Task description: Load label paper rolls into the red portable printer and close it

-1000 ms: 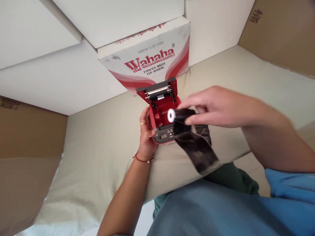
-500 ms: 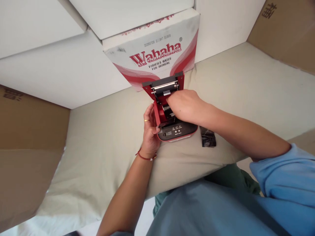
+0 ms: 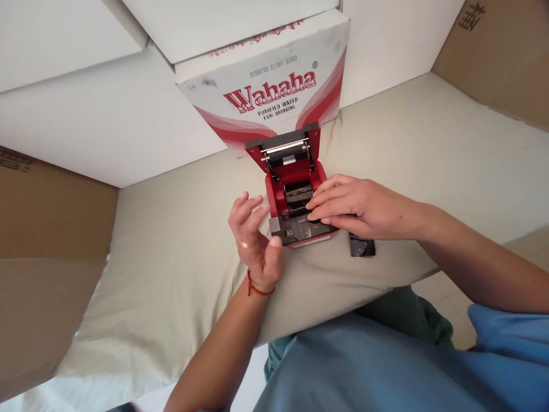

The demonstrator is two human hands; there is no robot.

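Note:
A red and black label printer (image 3: 271, 191) stands on the cloth with its lid (image 3: 288, 150) raised. In its bay sits a dark, shiny roll (image 3: 299, 195). A glossy black strip (image 3: 302, 227) lies across the front panel, with a grey end sticking out on the left. My right hand (image 3: 355, 206) is stretched out from the right, its fingertips resting at the roll's front edge and on the strip. My left hand (image 3: 255, 240) is open beside the printer's left front corner, fingers spread and raised; whether the thumb touches the strip I cannot tell.
A crumpled black piece (image 3: 362, 246) lies to the right of the printer, partly under my right hand. Behind the printer stands a Wahaha water carton (image 3: 266, 86) among white boxes (image 3: 86, 126). Brown cartons (image 3: 51, 274) flank the cloth-covered surface (image 3: 180, 240).
My right hand has come out of the printer bay toward the front right, its fingers now stretched. My left hand has let go of the printer's side. A black strip now covers the front panel.

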